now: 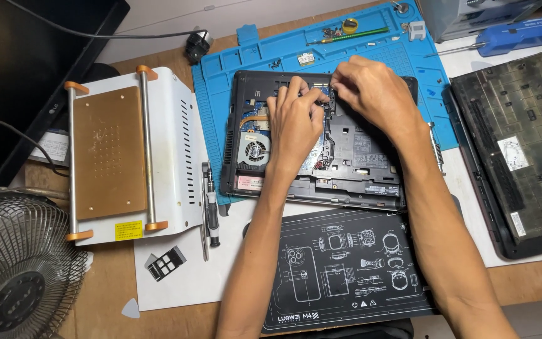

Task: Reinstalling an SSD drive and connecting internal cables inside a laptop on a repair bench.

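Head view: opened laptop base [346, 169], bottom cover off, lies on a blue repair mat [221, 94] mid-desk. Internals exposed: cooling fan [253, 150] at its left with a copper heat pipe [253, 119] just above. Both hands work at the laptop's far edge, near the middle. Left hand [293, 122] palm down, fingers curled and pinched together on some small part there; the part itself is hidden under the fingertips. Right hand [371, 91] just right of it, touching, fingers likewise pressed down together on the same spot; what it grips, cannot tell.

Progress, judged: teardown well begun, cover removed, fan and board still seated, so most inner parts are left in place.

Around: black diagram mat [346, 270] near side, under the forearms. Precision screwdriver [211, 204] left of the laptop. White heating plate machine [120, 157] further left, desk fan [14, 270] near-left corner. Second laptop, upside down [515, 150], on the right. Blue tool [522, 34] far right. Small loose bits on the mat's far trays, too small to name.
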